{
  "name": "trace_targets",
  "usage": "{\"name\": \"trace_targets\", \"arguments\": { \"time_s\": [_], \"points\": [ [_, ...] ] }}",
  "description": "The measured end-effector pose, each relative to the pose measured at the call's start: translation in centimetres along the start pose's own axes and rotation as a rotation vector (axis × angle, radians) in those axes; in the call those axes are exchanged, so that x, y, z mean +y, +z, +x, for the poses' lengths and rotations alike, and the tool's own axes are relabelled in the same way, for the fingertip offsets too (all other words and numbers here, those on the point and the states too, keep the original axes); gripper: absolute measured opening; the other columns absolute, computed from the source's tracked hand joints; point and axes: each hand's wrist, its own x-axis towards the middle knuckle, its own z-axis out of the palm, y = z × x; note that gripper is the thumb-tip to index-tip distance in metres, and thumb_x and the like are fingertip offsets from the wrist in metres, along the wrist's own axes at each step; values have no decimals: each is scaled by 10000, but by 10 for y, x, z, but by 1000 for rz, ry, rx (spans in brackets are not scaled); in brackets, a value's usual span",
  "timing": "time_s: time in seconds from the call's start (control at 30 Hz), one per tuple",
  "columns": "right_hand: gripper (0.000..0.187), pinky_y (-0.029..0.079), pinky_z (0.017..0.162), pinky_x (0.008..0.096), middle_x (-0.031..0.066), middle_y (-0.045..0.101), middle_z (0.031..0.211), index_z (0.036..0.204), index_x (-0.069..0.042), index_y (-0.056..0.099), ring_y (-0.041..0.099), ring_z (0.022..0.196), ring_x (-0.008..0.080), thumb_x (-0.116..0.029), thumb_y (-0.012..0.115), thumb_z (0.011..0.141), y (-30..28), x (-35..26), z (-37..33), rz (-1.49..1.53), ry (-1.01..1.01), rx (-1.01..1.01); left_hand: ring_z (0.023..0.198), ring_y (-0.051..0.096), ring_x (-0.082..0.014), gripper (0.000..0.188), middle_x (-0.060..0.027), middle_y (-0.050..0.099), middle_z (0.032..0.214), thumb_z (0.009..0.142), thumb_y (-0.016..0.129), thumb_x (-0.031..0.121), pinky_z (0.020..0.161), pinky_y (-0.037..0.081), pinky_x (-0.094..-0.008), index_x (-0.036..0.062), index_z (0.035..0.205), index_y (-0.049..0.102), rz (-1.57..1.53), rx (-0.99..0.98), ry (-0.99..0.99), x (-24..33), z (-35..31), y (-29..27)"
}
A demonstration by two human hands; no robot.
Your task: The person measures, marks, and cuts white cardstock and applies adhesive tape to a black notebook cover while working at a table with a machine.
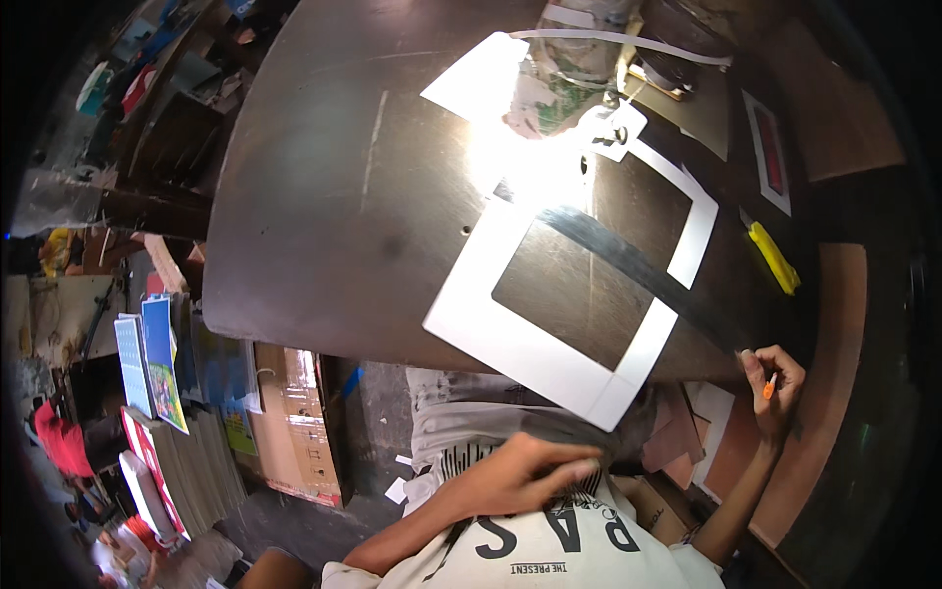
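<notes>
left hand (pixel 540 474) loosely spread, empty | right hand (pixel 777 378) pinching orange tool (pixel 770 387), beside near end of dark strip (pixel 613 250) | risk: unheld white frame (pixel 535 355), overhanging near edge of table (pixel 314 216), could slip if bumped

A white rectangular frame (pixel 535 353) lay on the dark tabletop (pixel 304 196), one corner jutting past the near edge. A dark strip (pixel 628 260) crossed it toward the right grip (pixel 785 383), which held something orange (pixel 769 387). The left grip (pixel 525 474) was empty; a yellow cutter (pixel 773 257) lay rightward.
</notes>
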Motion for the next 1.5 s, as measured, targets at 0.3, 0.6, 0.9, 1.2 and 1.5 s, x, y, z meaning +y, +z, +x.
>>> {"name": "trace_targets", "arguments": {
  "time_s": [0.3,0.6,0.9,1.2,1.5],
  "points": [
    [368,298,653,328,-16,407,569,637,-29,515,340,589,112,-173,780,847,-28,14,-44,-101,209,79,1545,189,-322,669,-232,312,1602,1021,502,379,1237,40,-589,-10,1539,335,1308,483,82,24,28,-73],
    [403,450,947,405,68,443,558,686,-50,543,445,562,243,-255,888,719,-31,31,-6,-269,-142,-26,1559,94,-326,767,-212,192,1649,1024,472,427,1237,6,-571,-32,1576,202,1253,589,-103,10,8,-49],
    [408,413,1005,466,51,515,685,789,-70,556,507,731,236,-268,909,740,-28,41,17,-412,-289,-24,1554,124,-337,767,-212,201,1651,1012,514,433,1234,8,-564,-8,1575,238,1231,628,-67,9,7,-50],
    [532,384,1105,576,5,554,911,1193,-93,500,558,851,214,-138,867,810,-23,95,9,-420,-514,-43,1556,136,-335,770,-223,195,1657,990,561,483,1236,39,-519,73,1584,292,1119,681,-33,13,-2,-54],
    [483,392,1086,559,50,563,937,1161,-76,522,581,916,278,-121,860,819,-25,116,4,-348,-526,-52,1242,556,-289,450,-208,608,1337,858,640,46,1026,361,-416,-5,1297,558,865,1233,149,-9,-58,-36]
  ]
}}
